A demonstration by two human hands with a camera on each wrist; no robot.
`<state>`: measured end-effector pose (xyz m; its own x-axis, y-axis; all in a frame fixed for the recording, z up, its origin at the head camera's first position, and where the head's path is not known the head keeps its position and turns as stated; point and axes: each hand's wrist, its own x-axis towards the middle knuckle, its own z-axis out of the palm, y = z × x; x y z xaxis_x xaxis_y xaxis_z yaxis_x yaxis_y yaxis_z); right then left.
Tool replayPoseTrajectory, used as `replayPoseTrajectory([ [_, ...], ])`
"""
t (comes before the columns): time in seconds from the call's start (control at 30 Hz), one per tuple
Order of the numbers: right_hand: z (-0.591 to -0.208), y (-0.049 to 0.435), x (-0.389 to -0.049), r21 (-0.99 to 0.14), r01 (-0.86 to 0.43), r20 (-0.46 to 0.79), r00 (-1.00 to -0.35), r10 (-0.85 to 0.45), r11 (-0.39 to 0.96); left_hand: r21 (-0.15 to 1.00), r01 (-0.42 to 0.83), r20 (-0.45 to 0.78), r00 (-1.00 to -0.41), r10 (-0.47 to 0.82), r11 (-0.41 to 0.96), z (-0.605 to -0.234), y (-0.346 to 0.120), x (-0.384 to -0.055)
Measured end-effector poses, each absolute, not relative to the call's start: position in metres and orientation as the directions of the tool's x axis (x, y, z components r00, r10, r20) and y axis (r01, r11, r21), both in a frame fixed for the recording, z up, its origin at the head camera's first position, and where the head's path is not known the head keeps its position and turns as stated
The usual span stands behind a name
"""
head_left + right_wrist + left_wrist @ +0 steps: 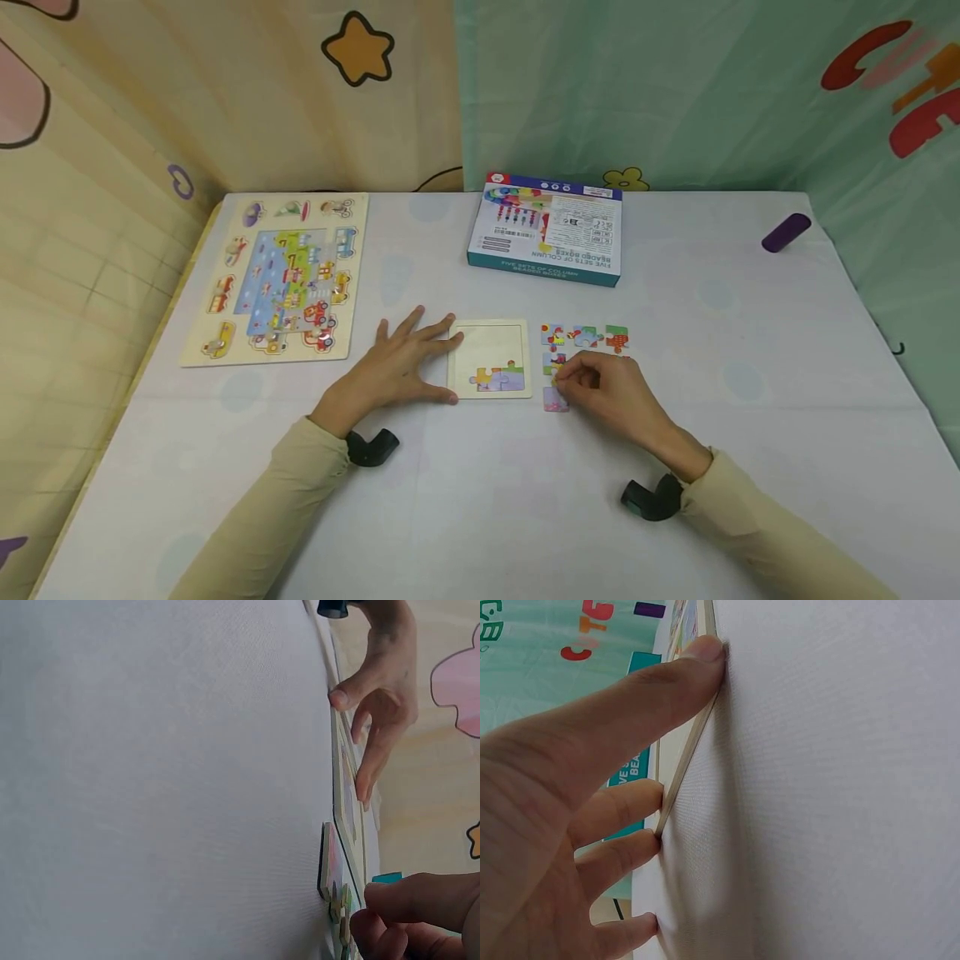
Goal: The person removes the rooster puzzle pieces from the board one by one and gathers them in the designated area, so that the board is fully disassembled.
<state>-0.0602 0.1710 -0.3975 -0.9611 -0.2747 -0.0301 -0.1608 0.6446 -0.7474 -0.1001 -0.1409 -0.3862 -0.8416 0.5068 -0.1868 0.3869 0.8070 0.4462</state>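
A small wooden puzzle tray (490,323) lies in front of me, with a few joined jigsaw pieces (498,379) along its lower edge inside. My left hand (397,362) is spread at the tray's left side; in the left wrist view its thumb (705,649) and fingertips touch the tray's edge. Right of the tray, loose jigsaw pieces (585,336) lie in rows. Over them, my right hand (611,392) has its fingers curled, thumb and index finger pinching a jigsaw piece (554,360) in the left column. Below it lies a purple-pink piece (556,400). The right hand hides some other pieces.
A larger picture puzzle board (352,275) with vehicle pieces lies at the back left. A teal and blue box (546,229) stands behind the tray. At the far right is a dark purple cylinder (786,232). Curtains border the back of the white table (480,517).
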Motion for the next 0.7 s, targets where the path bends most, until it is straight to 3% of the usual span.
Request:
replayPoseTrajectory([
  [0.47, -0.392, 0.126, -0.079, -0.778, -0.242, -0.026, -0.91, -0.414, 0.58, 0.441, 0.393, -0.186, -0.839, 0.511, 0.807, -0.386, -0.141, -0.099],
  [0.7, -0.389, 0.109, -0.086, -0.731, -0.309, -0.028, -0.877, -0.479, 0.609, 0.438, 0.404, -0.176, -0.838, 0.517, 0.803, -0.386, -0.141, -0.1],
])
